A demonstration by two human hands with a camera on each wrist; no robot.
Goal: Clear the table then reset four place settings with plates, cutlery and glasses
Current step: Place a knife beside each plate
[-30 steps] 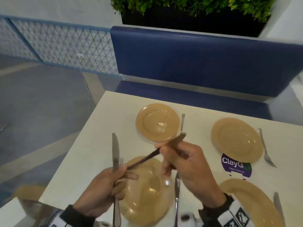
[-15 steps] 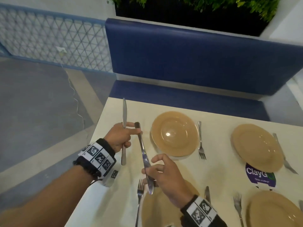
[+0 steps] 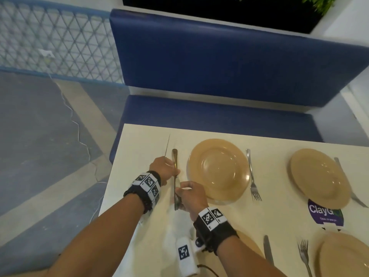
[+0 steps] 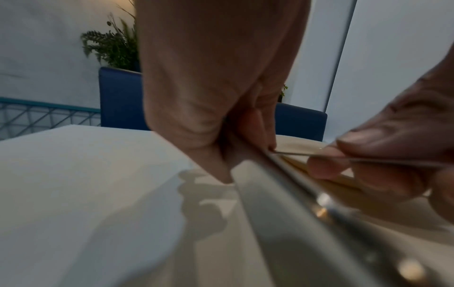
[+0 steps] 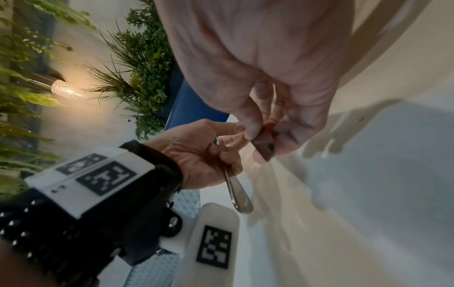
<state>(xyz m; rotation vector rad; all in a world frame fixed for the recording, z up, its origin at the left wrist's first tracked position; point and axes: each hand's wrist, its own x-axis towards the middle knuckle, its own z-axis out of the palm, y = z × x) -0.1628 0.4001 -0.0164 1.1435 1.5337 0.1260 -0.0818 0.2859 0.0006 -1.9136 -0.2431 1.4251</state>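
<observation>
My right hand (image 3: 185,191) pinches the blade end of a steel knife (image 3: 174,162), which lies lengthwise just left of the far-left tan plate (image 3: 218,170), low over the cream table (image 3: 279,216). In the right wrist view the same fingers (image 5: 255,134) pinch the blade tip. I cannot tell whether it touches the table. My left hand (image 3: 166,166) grips a second knife (image 3: 167,145) with its thin blade pointing away, close beside the first. That second knife's handle (image 4: 294,213) fills the left wrist view.
A fork (image 3: 252,176) lies right of the far-left plate. The far-right plate (image 3: 319,176) has a knife (image 3: 347,182) beside it, with a purple sticker (image 3: 325,213) in front. Near me are another knife (image 3: 267,248), a fork (image 3: 304,256) and a plate (image 3: 343,256). A blue bench (image 3: 219,116) runs behind.
Both hands have reached forward to the left of the far-left plate. The right hand has brought its knife down alongside the plate. The left hand still grips its own knife.
</observation>
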